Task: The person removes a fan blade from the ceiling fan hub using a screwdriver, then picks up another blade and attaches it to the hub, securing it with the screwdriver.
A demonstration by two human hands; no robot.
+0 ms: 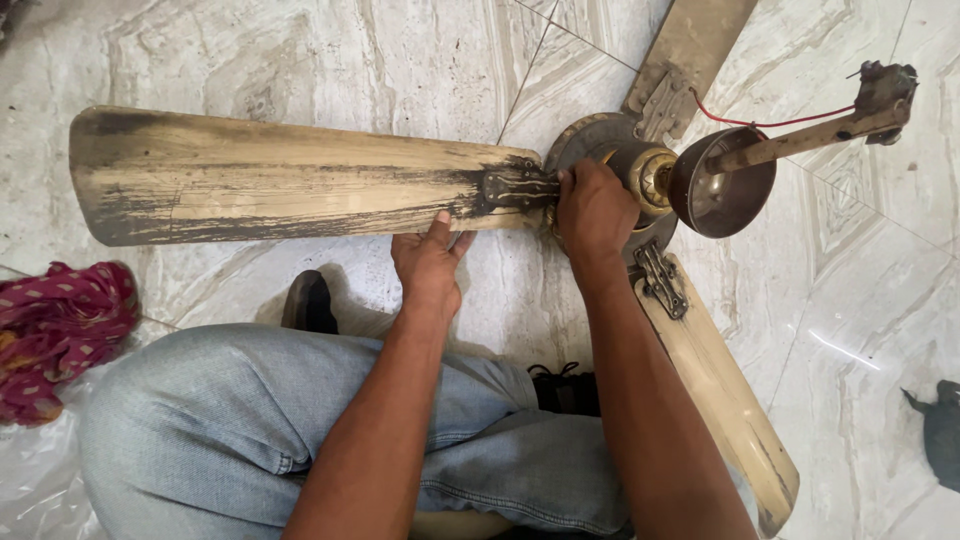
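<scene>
Head view looks down on a grimy ceiling fan (640,175) lying on a pale marble floor (330,50), just in front of the person's folded knees. Its motor hub sits near the middle of the picture, with a brown canopy cup (722,182) and a downrod (800,140) pointing off to the right, a red wire (760,124) running along the rod.

Three blades spread from the hub. The long left blade (270,178), cream with black streaks of dirt, lies flat and reaches far to the left. The left hand (428,262) cups this blade's near edge from below, thumb up against the edge, fingers curled under and out of sight, so it grips and steadies the blade. The right hand (592,208) is closed over the hub just where the blade's dark metal bracket (515,187) meets the motor; whether it pinches a screw or a small tool I cannot tell, as the fingers hide the spot.

By the look of it, the work in hand is at the bracket joint of this blade. The next move seems to call for firm support under the blade while the right fingers work at the fastening.

A second blade (725,400) runs down to the right past the right forearm, and a third (690,45) points away at the top. The person wears pale jeans (220,420). A magenta patterned cloth (55,330) lies at the left, and a dark rag (940,430) at the right edge.
</scene>
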